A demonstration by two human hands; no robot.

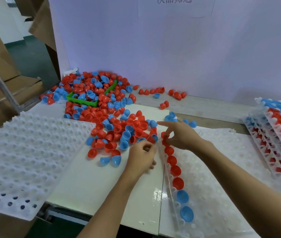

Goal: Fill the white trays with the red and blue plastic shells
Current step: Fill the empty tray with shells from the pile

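A heap of red and blue shells [119, 127] covers the middle of the table. The white tray [222, 169] before me on the right has one filled column along its left edge, red shells [175, 170] above blue shells [184, 205]. My right hand [179, 136] pinches a red shell at the top of that column, index finger stretched out. My left hand [141, 157] sits beside the tray's left edge with fingers curled; what it holds is hidden.
A bare white tray [24, 152] lies at the left. Filled trays [276, 134] are stacked at the right. A green bin [91, 95] sits under the far heap. Loose shells [155, 91] lie along the white back wall. Cardboard stands at the left.
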